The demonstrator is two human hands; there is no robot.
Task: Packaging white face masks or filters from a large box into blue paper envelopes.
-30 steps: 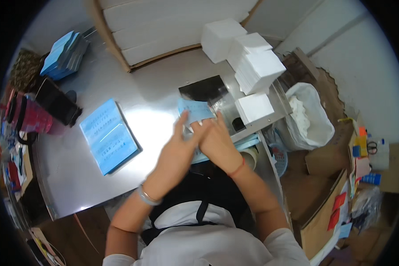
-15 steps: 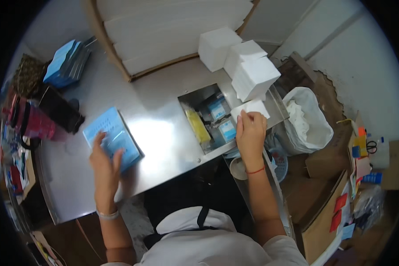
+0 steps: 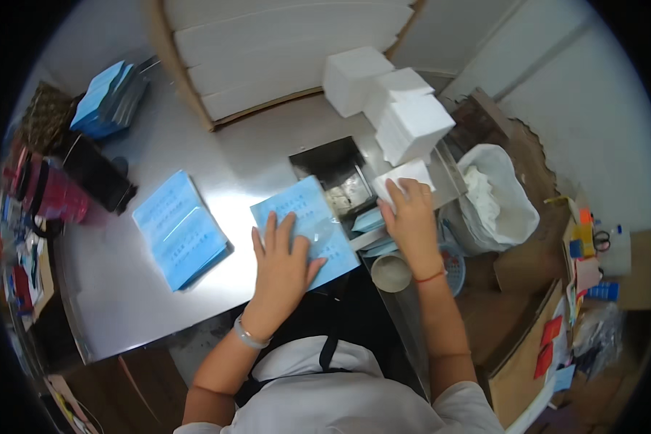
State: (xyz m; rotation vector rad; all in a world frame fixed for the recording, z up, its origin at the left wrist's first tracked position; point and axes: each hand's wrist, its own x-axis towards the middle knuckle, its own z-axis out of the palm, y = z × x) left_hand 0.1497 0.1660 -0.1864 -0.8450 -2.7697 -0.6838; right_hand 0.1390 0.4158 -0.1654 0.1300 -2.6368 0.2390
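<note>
The steel table (image 3: 123, 289) now carries a light-blue packet (image 3: 307, 228) just in front of the person, brought over from the blue stack (image 3: 181, 231) since a moment ago. The left hand (image 3: 282, 264) lies on it with fingers spread flat, gripping nothing. Beyond the right hand's (image 3: 412, 220) curled fingertips sits a white foam block (image 3: 405, 176), which they pinch at its near edge.

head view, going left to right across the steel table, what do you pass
Dark red cups → blue packet stack → blue packet under the left hand → right hand on a white block → white bag of scraps
</note>
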